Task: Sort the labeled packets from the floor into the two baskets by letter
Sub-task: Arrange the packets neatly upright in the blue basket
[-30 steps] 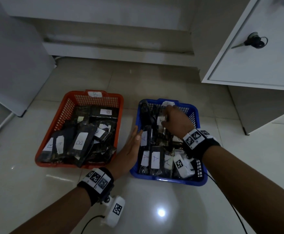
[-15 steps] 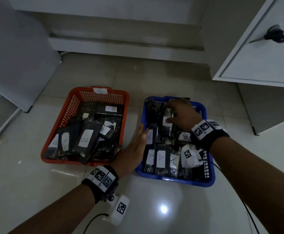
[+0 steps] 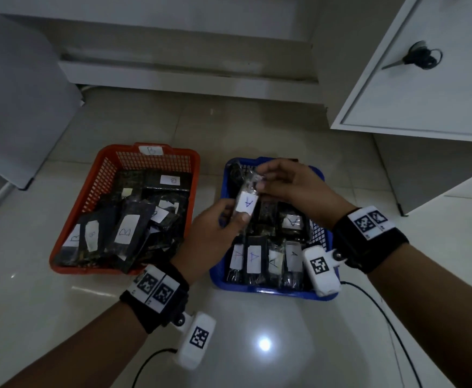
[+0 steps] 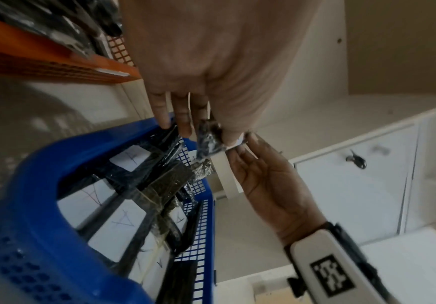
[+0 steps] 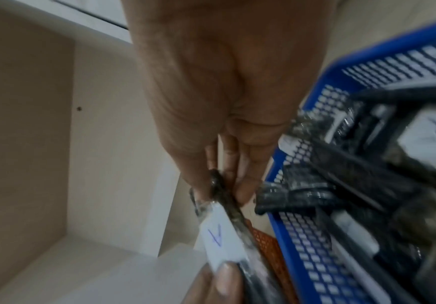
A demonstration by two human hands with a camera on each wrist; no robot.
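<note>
A dark packet with a white label "A" is held just above the blue basket. My right hand pinches its far end and my left hand pinches the labelled near end. The right wrist view shows the label under my left thumb. In the left wrist view the packet sits between both hands. Several A packets fill the blue basket. The orange basket, tagged "B", holds several B packets.
A white cabinet with a key in its door stands at the right. A white panel leans at the left, and a low step runs along the back. Wrist-camera cables trail over the glossy tile floor.
My right hand lifted a packet out of the blue basket's far end. My left hand left the basket's side, rose and took the packet's near end.
</note>
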